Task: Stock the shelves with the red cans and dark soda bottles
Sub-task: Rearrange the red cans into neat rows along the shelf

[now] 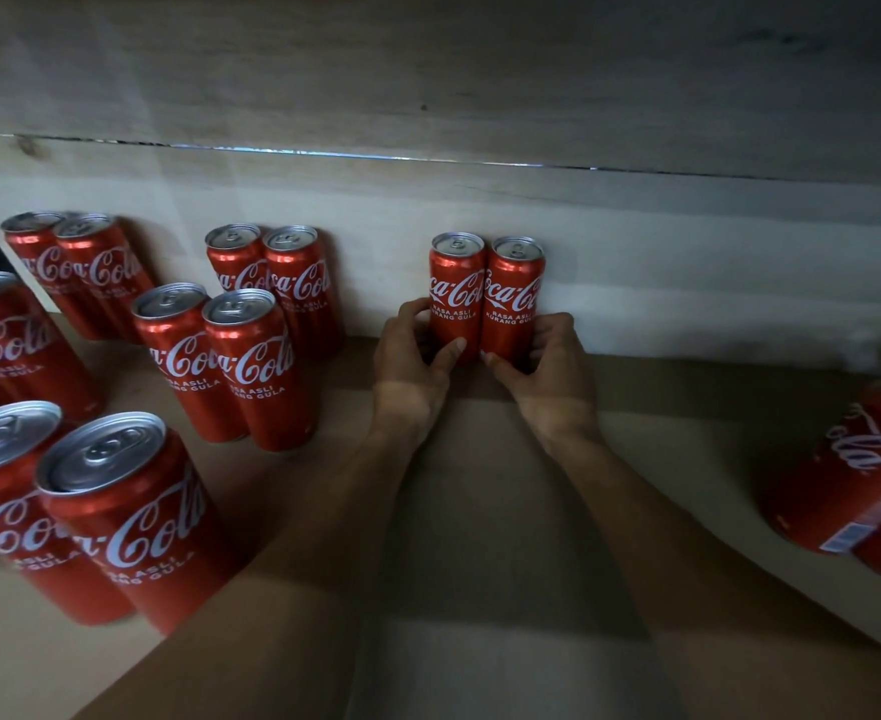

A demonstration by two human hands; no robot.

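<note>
Centre of frame: left can (456, 288) and right can (513, 298), Coca-Cola, upright, touching, set against the back panel (687, 252) of the shelf (480, 459).
My left hand (417, 350) wraps the left can low down; my right hand (547, 366) wraps the right can, thumbs in front.
Left of frame: stocked cans (251, 366), standing in pairs.
Right edge: further cans (854, 459), blurred.

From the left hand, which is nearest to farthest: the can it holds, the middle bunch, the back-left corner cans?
1. The can that the left hand grips, touching it.
2. The middle bunch, a little way to its left.
3. The back-left corner cans, far left by the wall.
</note>
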